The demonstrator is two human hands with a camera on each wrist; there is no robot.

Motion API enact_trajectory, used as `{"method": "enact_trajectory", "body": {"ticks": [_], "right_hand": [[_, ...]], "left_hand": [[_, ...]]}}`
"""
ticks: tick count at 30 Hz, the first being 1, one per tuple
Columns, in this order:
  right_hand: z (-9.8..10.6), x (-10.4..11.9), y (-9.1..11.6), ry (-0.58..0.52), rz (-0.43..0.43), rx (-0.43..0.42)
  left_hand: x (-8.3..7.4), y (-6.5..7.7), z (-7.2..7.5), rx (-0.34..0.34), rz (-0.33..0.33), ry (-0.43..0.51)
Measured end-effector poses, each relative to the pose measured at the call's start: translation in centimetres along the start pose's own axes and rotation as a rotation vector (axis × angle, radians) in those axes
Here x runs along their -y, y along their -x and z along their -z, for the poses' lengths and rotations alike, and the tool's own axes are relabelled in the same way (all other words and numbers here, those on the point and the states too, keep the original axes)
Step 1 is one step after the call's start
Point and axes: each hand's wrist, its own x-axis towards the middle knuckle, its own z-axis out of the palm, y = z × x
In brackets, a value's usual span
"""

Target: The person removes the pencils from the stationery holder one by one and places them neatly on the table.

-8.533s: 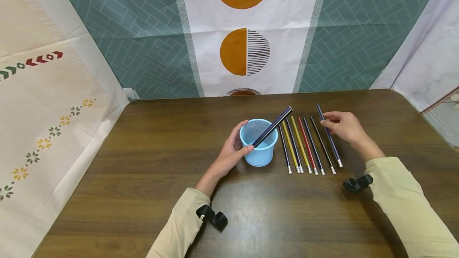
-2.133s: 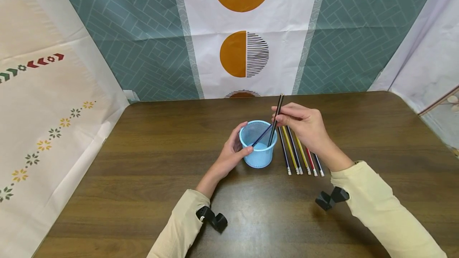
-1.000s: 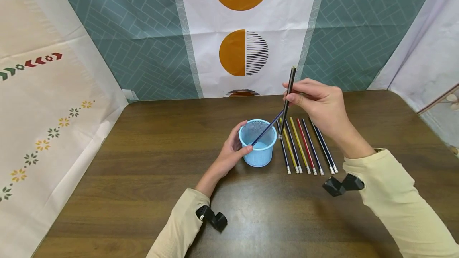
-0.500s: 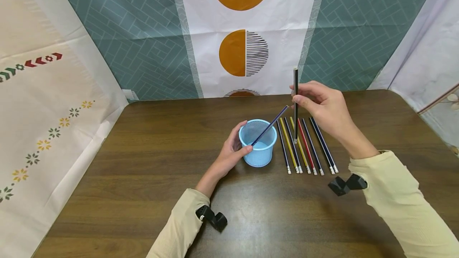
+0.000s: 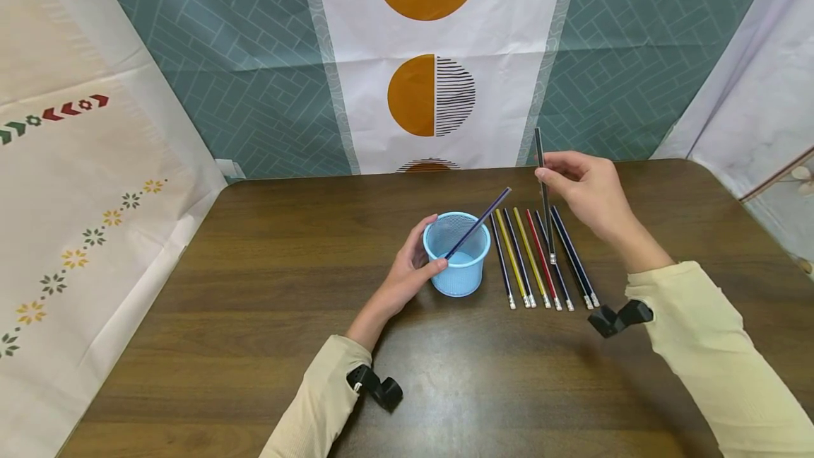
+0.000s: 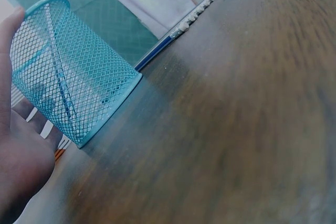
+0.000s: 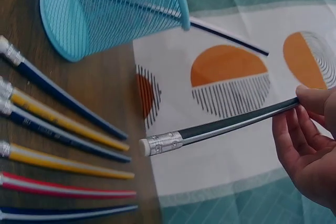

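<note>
My left hand grips a light blue mesh pencil cup, thumb at its near rim and fingers round its left side. One dark blue pencil leans inside the cup, its upper end sticking out to the right. Between thumb and fingers, my right hand pinches a black pencil with a pale stripe, eraser end down, held up over the row. That row holds side-by-side pencils, erasers toward me: dark blue, yellow and red, with two dark pencils close together at its right end.
The brown wooden table runs back to a patterned teal and white cloth. A cream cloth hangs along the left side. Black wrist cameras sit on both sleeves.
The right hand has lifted the black pencil out of the cup and carried it right over the row, swinging its eraser end downward. One blue pencil stays in the cup; the left hand has not moved.
</note>
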Motion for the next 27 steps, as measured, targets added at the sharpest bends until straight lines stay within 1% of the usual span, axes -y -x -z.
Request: {"method": "enact_trajectory", "body": {"ticks": [4,13,19,22,27], "right_hand": [[0.2,-0.9,-0.1,0.001,-0.029,0.01],[0.3,-2.7,-0.3,-0.015,-0.093,-0.006],[0.4,-4.0,-0.4,-0.039,-0.11,0.003],[0.5,-4.7,-0.4,-0.032,-0.128,0.014],[0.8,-5.7,-0.5,0.031,-0.164,0.047]], "left_hand": [[0.0,0.0,0.0,0.0,0.002,-0.004],[0.1,0.0,0.1,0.003,0.002,-0.006],[0.1,0.1,0.1,0.004,0.009,-0.007],[0.1,0.1,0.1,0.003,0.01,-0.01],[0.0,0.1,0.1,0.005,0.004,-0.009]]}}
